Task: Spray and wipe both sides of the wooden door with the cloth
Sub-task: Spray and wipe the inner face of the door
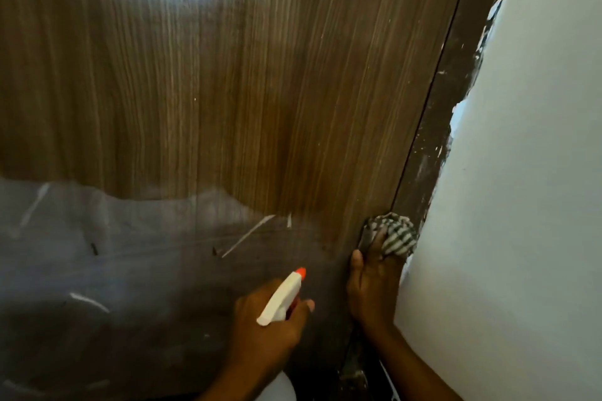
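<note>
Wooden door fills the view, and its lower part looks grey and hazy. At the door's right edge the right hand grips a striped cloth and presses it against the dark frame. Low in front of the door, the left hand grips a spray bottle, its orange nozzle pointing at the door.

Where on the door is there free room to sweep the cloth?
The door face above and left of the left hand and spray bottle is bare. Crowded: right hand and cloth at the frame by the wall.
</note>
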A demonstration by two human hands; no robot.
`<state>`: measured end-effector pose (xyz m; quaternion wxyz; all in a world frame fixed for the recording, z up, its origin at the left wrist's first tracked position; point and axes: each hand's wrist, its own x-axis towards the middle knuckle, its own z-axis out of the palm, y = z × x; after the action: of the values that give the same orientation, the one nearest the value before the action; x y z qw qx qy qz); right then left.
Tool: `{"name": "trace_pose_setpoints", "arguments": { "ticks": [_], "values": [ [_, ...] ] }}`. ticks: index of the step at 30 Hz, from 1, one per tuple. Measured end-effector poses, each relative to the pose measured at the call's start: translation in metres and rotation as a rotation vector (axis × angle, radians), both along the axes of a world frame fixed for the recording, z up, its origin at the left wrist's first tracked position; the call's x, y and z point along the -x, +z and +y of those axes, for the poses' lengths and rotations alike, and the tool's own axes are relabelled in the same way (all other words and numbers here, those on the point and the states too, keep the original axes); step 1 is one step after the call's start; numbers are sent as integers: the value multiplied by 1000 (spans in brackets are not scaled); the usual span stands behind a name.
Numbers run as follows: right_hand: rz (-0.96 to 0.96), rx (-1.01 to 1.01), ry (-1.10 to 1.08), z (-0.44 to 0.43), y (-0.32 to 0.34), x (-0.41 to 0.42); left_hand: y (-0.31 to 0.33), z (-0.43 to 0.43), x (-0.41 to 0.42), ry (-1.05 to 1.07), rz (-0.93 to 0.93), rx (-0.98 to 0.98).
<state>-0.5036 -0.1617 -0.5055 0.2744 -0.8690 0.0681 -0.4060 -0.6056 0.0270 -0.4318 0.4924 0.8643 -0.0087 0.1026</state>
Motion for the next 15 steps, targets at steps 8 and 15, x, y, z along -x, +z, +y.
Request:
{"name": "trace_pose_setpoints", "arguments": {
  "ticks": [8,15],
  "values": [
    [-263,388,194,70,12,-7,-22,37,6,-26,-235,178],
    [-259,326,77,14,-30,-13,-27,72,12,66,-252,118]
  ]
}}
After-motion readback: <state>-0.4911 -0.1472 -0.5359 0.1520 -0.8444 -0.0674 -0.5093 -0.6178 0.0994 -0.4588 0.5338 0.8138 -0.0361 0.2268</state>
